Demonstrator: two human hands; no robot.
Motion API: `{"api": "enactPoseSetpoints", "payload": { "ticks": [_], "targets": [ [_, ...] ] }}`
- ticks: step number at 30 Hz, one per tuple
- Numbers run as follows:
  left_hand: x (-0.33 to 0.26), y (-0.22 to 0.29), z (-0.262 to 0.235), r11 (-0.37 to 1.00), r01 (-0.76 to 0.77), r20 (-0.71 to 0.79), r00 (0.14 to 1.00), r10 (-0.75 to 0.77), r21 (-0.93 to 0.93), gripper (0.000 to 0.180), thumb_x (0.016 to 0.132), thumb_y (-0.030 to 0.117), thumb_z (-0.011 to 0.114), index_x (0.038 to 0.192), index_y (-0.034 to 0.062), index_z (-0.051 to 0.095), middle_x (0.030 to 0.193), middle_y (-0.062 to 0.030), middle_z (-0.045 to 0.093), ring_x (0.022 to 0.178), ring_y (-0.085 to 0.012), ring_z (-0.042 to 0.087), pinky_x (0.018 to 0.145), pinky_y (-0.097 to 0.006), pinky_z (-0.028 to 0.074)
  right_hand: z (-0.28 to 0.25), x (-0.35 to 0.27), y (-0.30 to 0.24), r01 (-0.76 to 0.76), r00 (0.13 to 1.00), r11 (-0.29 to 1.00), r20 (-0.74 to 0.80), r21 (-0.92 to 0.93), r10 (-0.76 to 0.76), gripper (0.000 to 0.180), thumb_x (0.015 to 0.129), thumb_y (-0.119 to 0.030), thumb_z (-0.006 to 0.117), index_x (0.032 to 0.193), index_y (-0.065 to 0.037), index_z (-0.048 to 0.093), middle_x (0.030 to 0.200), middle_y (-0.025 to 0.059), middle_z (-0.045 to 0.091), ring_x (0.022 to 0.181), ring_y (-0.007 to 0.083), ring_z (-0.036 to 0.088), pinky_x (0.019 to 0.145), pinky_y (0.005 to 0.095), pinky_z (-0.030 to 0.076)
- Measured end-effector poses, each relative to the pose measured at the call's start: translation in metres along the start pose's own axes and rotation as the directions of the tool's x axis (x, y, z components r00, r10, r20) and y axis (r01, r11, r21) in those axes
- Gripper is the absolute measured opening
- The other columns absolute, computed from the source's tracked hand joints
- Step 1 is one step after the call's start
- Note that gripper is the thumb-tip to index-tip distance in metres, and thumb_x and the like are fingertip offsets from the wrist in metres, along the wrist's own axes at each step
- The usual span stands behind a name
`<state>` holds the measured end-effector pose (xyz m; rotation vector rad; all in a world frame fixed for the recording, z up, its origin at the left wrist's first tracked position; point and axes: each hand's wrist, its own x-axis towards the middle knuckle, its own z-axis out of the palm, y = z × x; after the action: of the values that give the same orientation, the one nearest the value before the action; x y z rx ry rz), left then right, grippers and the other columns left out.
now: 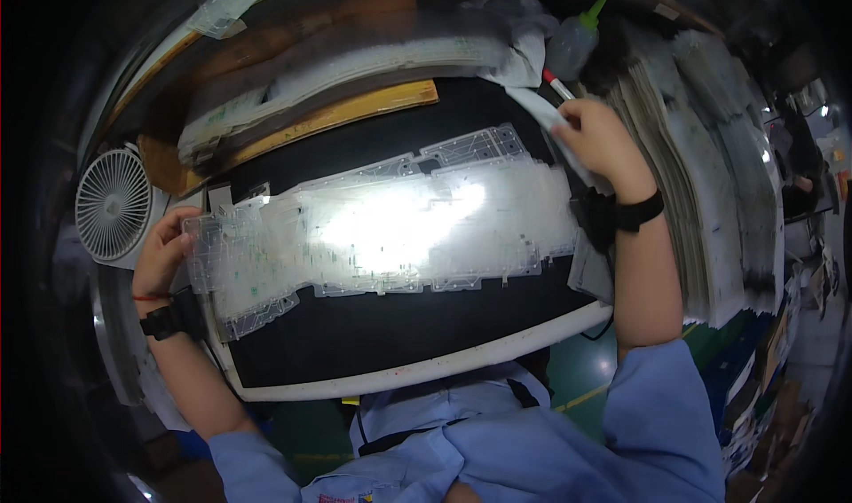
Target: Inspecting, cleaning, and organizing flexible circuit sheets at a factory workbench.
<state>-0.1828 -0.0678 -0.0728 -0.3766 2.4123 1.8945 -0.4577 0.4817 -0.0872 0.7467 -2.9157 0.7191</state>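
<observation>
A loose pile of clear plastic sheets (293, 246) with fine printed lines, like circuit films, lies fanned across a black work surface (390, 334). Bright glare covers the middle of the pile. At its left end my left hand (167, 247) has its thumb and fingers closed on the edge of the sheets. My right hand (605, 146) is beyond the pile's far right corner, fingers curled in a pinch at a white strip of paper or cloth (540, 111). A red-capped white marker (557, 86) lies just past those fingers.
A white fan (114, 203) stands at the left. Behind the pile are a wooden bar (337, 121) and a long stack of sheets (373, 61). A squeeze bottle with green nozzle (577, 40) stands far right, beside tall sheet stacks (683, 166). A white padded edge (426, 361) runs along the front.
</observation>
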Motion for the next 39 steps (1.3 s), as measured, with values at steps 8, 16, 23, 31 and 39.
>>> {"api": "enactPoseSetpoints", "payload": {
  "ticks": [8,16,23,31,39],
  "targets": [
    [-0.015,0.079,0.073,0.902,-0.142,-0.046,0.983,0.176,0.408,0.042,0.088,0.016,0.058,0.127,0.0008,0.054,0.123,-0.0078,0.057,0.113,-0.0198,0.052,0.100,-0.033,0.037,-0.015,0.010,-0.016,0.395,0.816,0.733,-0.578,0.553,-0.004,0.019,0.089,-0.014,0.065,0.079,0.002,0.064,0.104,0.0113,0.067,0.075,0.0138,0.060,0.072,0.0276,0.048],
    [-0.006,0.094,0.214,0.616,-0.537,0.590,0.795,0.140,0.577,0.053,0.084,0.029,0.068,0.129,0.0045,0.055,0.139,-0.0192,0.047,0.127,-0.0376,0.044,0.105,-0.045,0.036,-0.035,-0.008,-0.040,0.183,0.846,0.611,-0.440,0.770,0.301,0.013,0.088,-0.013,0.067,0.090,-0.002,0.063,0.085,0.0090,0.068,0.076,0.0122,0.062,0.064,0.0287,0.050],
    [0.002,0.086,0.229,0.468,-0.550,0.586,0.806,0.082,0.692,0.057,0.077,0.033,0.073,0.127,0.0101,0.058,0.143,-0.0144,0.045,0.130,-0.0373,0.040,0.107,-0.047,0.032,-0.022,-0.006,-0.052,0.473,0.799,0.876,-0.464,0.093,-0.382,0.040,0.079,0.005,0.048,0.119,0.004,0.053,0.111,0.0233,0.055,0.107,0.0396,0.053,0.095,0.0393,0.043],
    [0.000,0.084,0.226,0.469,-0.525,0.567,0.821,0.060,0.711,0.058,0.075,0.029,0.074,0.128,0.0114,0.059,0.145,-0.0121,0.043,0.131,-0.0356,0.038,0.108,-0.047,0.030,-0.002,-0.045,-0.105,0.297,0.908,0.925,-0.231,-0.236,-0.350,0.028,0.079,-0.003,0.059,0.106,-0.002,0.064,0.095,0.0143,0.060,0.084,0.0297,0.065,0.070,0.0398,0.054],
    [-0.005,0.083,0.226,0.460,-0.532,0.567,0.820,0.072,0.711,0.060,0.074,0.022,0.074,0.131,0.0129,0.056,0.147,-0.0114,0.040,0.133,-0.0355,0.037,0.108,-0.047,0.030,0.029,-0.122,-0.148,0.558,0.756,0.830,0.406,0.009,-0.513,0.037,0.078,-0.009,0.054,0.112,0.007,0.055,0.110,0.0205,0.056,0.092,0.0308,0.056,0.080,0.0397,0.049]
  ]
}}
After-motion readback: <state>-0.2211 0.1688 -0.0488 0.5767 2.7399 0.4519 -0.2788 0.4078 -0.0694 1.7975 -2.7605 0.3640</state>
